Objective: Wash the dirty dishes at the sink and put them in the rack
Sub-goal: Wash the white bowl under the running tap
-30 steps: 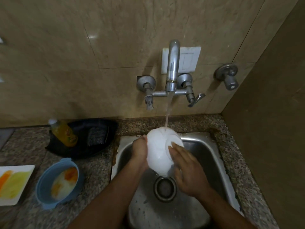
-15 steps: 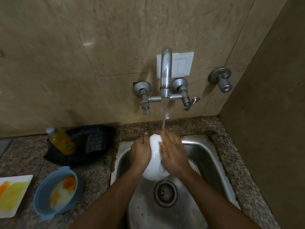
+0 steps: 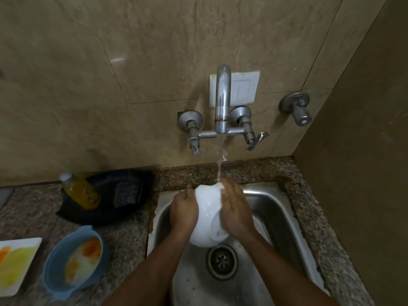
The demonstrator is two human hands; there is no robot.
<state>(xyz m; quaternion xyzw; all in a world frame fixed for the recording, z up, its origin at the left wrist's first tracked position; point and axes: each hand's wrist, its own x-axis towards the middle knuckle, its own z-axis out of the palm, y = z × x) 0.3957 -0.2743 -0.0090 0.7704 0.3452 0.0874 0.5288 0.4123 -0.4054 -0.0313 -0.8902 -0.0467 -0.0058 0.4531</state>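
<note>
A white bowl point(image 3: 207, 215) is held bottom-up and tilted over the steel sink point(image 3: 276, 208), under the water running from the wall tap point(image 3: 223, 100). My left hand point(image 3: 184, 212) grips its left rim. My right hand point(image 3: 235, 213) lies flat on its right side, over the base ring. On the counter to the left stand a blue bowl point(image 3: 55, 272) with orange and white food residue and a white square plate point(image 3: 13, 263) smeared yellow and orange.
A black tray point(image 3: 132, 210) behind the blue bowl holds an orange dish-soap bottle point(image 3: 82, 192) and a dark scrub pad point(image 3: 125, 193). The drain point(image 3: 221, 261) lies below the bowl. A side wall closes the right. A second valve point(image 3: 297, 109) sits on the tiled wall.
The bowl has turned in my hands, and my right hand has slid from its upper edge down over its base. The view has tilted slightly downward.
</note>
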